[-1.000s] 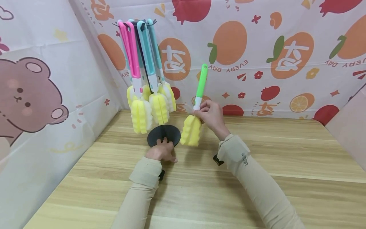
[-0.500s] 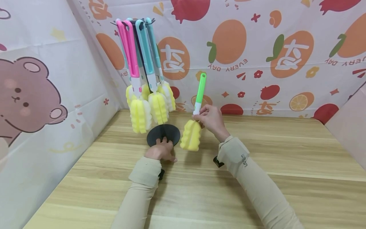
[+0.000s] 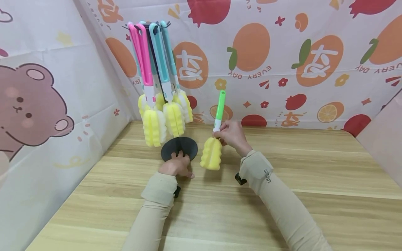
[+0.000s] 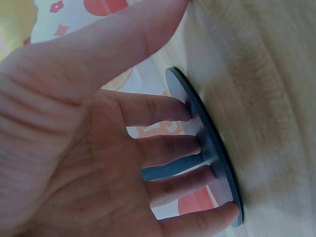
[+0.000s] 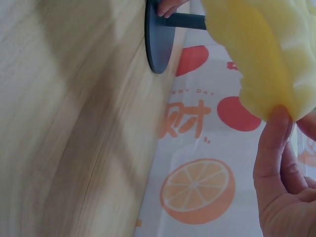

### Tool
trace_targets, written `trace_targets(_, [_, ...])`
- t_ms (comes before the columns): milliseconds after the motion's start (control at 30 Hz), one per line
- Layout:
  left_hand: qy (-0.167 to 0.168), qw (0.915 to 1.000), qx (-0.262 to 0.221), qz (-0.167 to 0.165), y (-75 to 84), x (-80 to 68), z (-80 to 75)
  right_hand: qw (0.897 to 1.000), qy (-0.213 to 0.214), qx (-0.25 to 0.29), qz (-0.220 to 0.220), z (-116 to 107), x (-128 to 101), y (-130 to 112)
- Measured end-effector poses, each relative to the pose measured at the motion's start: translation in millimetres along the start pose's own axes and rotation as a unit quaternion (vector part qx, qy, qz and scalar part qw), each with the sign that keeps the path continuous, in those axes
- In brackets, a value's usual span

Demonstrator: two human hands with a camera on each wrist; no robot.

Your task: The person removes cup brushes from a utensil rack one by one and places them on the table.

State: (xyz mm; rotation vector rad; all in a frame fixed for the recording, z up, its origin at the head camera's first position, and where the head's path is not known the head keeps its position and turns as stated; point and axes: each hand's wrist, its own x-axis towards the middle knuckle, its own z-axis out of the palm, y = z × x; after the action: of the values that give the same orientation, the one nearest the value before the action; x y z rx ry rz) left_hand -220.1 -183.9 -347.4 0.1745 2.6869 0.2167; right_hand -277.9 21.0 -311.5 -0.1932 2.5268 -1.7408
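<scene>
The left hand [image 3: 176, 165] presses straight fingers on the round black base of the brush stand [image 3: 179, 146], near the desk's [image 3: 282, 209] far-left corner. Just right, the right hand [image 3: 230, 134] pinches the green-handled yellow sponge brush [image 3: 211, 152] upright, sponge down, its neck hidden by fingers.

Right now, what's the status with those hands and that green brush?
Left hand presses the stand base. Right hand pinches the green-handled sponge brush, upright beside the stand. Nothing in the way.
</scene>
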Motion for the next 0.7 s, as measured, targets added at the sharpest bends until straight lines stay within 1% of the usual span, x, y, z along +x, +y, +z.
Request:
trace_targets(333, [0.001, 1.0, 0.0, -0.002, 0.5, 0.0, -0.7, 0.998, -0.026, -0.024, 0.046, -0.5, 1.4, 5.3])
trace_targets(533, [0.0, 1.0, -0.003, -0.002, 0.4, -0.1, -0.4, 0.997, -0.04, -0.029, 0.061, 2.6, 0.9, 11.5])
trace_targets(700, [-0.001, 1.0, -0.002, -0.002, 0.3, 0.5, 0.4, 0.996, -0.054, -0.036, 0.064, 5.2, -1.9, 14.9])
